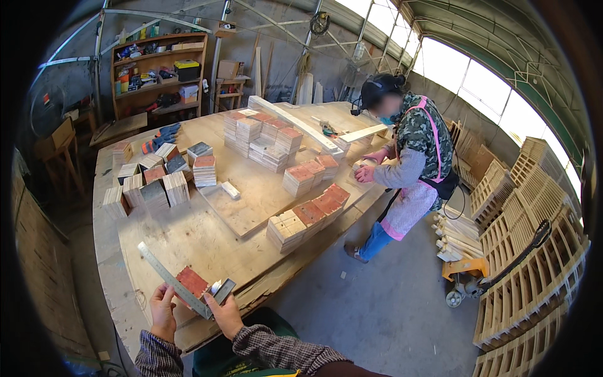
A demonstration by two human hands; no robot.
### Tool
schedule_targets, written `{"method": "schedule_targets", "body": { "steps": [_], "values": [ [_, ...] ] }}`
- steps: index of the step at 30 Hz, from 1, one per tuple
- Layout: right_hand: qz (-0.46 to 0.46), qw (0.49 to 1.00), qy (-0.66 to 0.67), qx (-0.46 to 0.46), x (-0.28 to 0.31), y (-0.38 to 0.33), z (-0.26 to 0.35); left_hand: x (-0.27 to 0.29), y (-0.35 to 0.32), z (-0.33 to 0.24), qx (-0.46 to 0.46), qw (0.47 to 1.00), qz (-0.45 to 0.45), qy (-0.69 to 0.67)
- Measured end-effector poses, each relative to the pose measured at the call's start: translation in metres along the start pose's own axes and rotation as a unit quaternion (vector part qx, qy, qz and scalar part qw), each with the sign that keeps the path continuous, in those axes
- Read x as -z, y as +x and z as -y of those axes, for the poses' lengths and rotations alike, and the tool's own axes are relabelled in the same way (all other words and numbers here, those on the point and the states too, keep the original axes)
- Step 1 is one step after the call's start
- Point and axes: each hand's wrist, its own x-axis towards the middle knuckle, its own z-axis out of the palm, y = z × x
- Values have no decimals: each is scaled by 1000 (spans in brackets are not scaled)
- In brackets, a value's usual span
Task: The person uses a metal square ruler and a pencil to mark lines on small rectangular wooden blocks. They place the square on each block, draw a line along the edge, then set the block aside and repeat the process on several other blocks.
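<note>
Gripping right hand (227, 316): fingers wrapped about the dark, short bar at the lower end of a metal square (164, 270).
Left hand (163, 312): fingers curled at the blade; cannot tell whether they pinch it or only touch.
Blade: long, flat, straight, pale grey, slanting across the block.
Red-topped block (192, 281): top red with darker spots, partly covered by the square; near the table's (179, 232) near edge, toward its near-left corner.
</note>
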Motion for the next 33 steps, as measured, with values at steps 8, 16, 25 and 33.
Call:
{"method": "schedule_targets", "body": {
  "steps": [8,16,25,33],
  "values": [
    [-7,999,43,-17,14,-10,1,-2,4,-2,-6,1000,6,1],
    [-17,999,27,-34,12,-13,18,-12,-1,-2,1,999,-1,-47],
    [-20,997,70,13,7,4,22,-7,-29,33,-98,987,70,-110],
    [-21,998,11,50,-13,7,28,6,-21,40,-58,985,118,-114]
  ]
}}
